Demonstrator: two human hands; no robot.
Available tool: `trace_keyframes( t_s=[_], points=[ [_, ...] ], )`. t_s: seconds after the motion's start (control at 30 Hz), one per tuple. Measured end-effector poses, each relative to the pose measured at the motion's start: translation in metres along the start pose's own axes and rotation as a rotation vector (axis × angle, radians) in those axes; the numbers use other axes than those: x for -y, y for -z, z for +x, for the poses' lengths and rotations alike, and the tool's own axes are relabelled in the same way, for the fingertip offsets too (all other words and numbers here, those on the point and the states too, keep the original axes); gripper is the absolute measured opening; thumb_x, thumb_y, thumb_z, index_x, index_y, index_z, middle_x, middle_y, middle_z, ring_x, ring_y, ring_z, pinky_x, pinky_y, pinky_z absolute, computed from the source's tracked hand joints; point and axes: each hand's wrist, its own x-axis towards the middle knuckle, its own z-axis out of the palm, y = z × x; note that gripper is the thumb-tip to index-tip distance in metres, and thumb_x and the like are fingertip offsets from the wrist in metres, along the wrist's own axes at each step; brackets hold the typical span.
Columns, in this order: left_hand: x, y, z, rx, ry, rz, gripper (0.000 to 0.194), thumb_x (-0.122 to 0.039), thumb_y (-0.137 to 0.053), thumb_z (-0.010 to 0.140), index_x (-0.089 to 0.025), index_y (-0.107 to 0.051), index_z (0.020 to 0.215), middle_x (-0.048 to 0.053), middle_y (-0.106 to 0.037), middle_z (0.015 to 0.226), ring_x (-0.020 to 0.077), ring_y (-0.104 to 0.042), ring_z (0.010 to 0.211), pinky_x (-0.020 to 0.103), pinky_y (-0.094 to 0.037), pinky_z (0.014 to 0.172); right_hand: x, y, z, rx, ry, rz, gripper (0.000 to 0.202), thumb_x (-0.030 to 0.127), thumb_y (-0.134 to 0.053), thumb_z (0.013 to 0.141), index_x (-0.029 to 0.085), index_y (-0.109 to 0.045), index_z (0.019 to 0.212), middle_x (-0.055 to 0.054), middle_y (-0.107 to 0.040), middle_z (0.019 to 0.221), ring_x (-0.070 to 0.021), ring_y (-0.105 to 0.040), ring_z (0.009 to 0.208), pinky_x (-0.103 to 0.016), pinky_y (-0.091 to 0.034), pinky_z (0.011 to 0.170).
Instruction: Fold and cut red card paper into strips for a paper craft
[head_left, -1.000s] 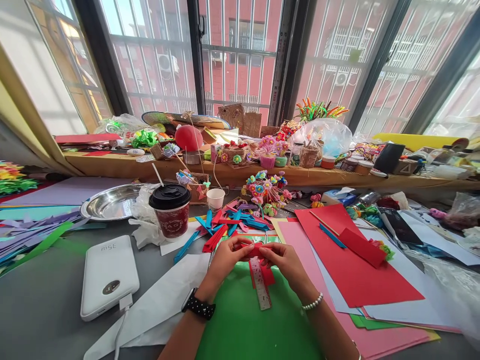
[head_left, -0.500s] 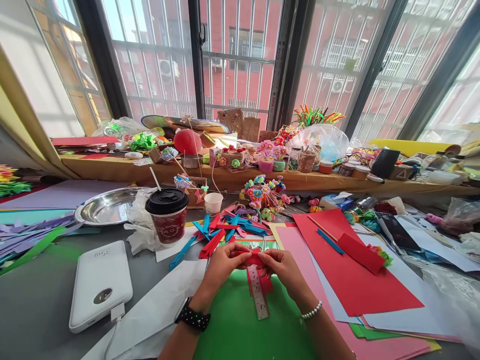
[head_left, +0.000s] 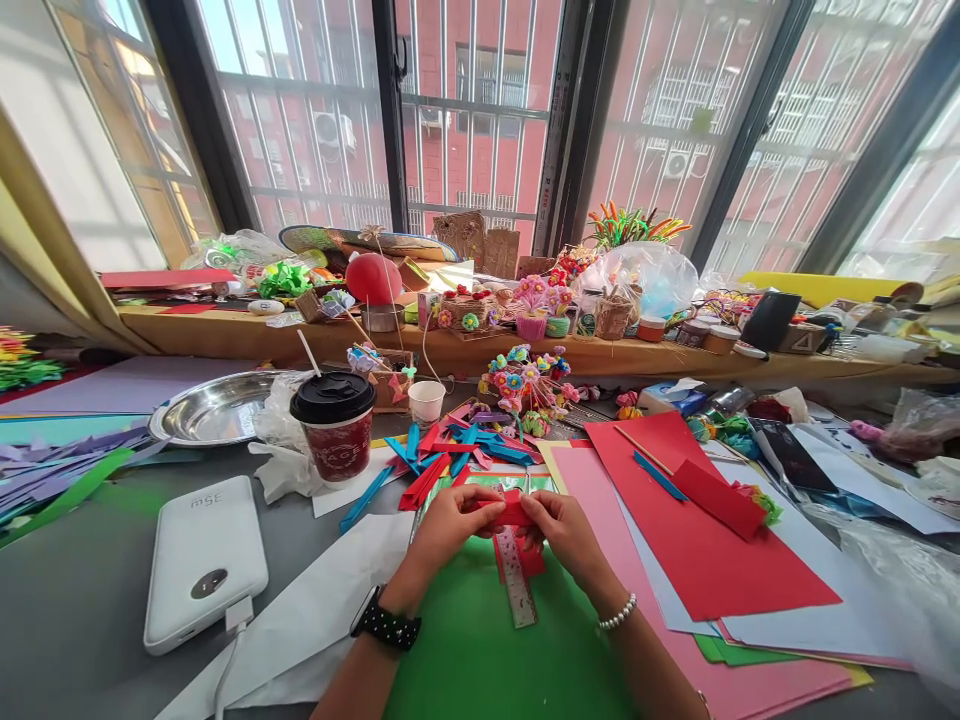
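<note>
Between my two hands is a small piece of red paper (head_left: 512,510), pinched at both ends. My left hand (head_left: 451,520) closes thumb and fingers on its left end. My right hand (head_left: 559,525) grips its right end the same way. Just below lies a patterned ruler (head_left: 516,585) on the green sheet (head_left: 472,650), with more red paper (head_left: 533,562) beside it. Folded blue and red paper strips (head_left: 427,485) are heaped beyond my left hand. The undersides of the fingers are partly hidden.
A lidded coffee cup (head_left: 335,430), a steel plate (head_left: 195,415) and a white power bank (head_left: 206,565) with a cable stand to the left. Red sheets (head_left: 720,560) and pink paper (head_left: 600,500) lie right. Craft flowers (head_left: 525,385) and a paper cup (head_left: 426,403) are behind.
Both hands stay on the red paper, and its flat face shows slightly more between the fingers. The view has shifted a little.
</note>
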Motion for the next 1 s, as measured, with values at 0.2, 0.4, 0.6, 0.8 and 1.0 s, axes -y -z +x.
trace_keyframes(
  t_s=[0.2,0.4,0.6,0.8,1.0],
  points=[
    [0.0044,0.0007,0.0014,0.013,-0.043,0.072,0.023,-0.032,-0.065,0.057,-0.012,-0.062,0.067,0.0,-0.06,0.056,0.0112,-0.055,0.049,0.022,-0.045,0.051,0.0008,-0.0017,-0.0004,-0.067,0.061,-0.089,0.032,0.045,-0.051,0.071,0.014,-0.055,0.064,0.001,-0.053,0.047,-0.0114,-0.051,0.042,-0.021,-0.038,0.042],
    [0.0004,0.0011,-0.0006,-0.04,-0.054,0.105,0.024,-0.036,-0.063,0.058,-0.013,-0.061,0.063,0.0,-0.059,0.052,0.0123,-0.055,0.047,0.022,-0.044,0.049,0.0027,-0.0026,-0.0014,-0.112,0.039,-0.008,0.033,0.047,-0.053,0.069,0.015,-0.057,0.063,0.002,-0.051,0.048,-0.0106,-0.049,0.042,-0.021,-0.039,0.041],
    [0.0041,0.0082,0.0034,-0.028,-0.043,0.118,0.026,-0.038,-0.064,0.056,-0.013,-0.06,0.063,0.001,-0.059,0.052,0.0137,-0.056,0.05,0.024,-0.046,0.051,0.0023,-0.0011,-0.0011,-0.053,0.033,0.016,0.036,0.049,-0.047,0.072,0.015,-0.056,0.061,0.001,-0.052,0.045,-0.0105,-0.048,0.04,-0.021,-0.037,0.041],
    [0.0011,0.0068,0.0008,-0.008,-0.065,0.087,0.023,-0.035,-0.063,0.058,-0.013,-0.06,0.062,0.0,-0.058,0.052,0.0122,-0.055,0.049,0.022,-0.044,0.05,0.0023,-0.0021,-0.0026,-0.104,0.091,-0.006,0.033,0.046,-0.048,0.073,0.015,-0.054,0.063,0.002,-0.051,0.046,-0.0107,-0.049,0.041,-0.021,-0.037,0.042],
    [-0.004,0.0034,-0.002,-0.04,-0.047,0.098,0.023,-0.035,-0.063,0.059,-0.012,-0.06,0.062,-0.001,-0.057,0.051,0.0111,-0.054,0.046,0.021,-0.042,0.048,0.0003,-0.0042,-0.0029,-0.151,0.11,-0.061,0.035,0.047,-0.044,0.075,0.016,-0.053,0.063,0.001,-0.053,0.044,-0.0123,-0.05,0.04,-0.022,-0.037,0.043]
  ],
)
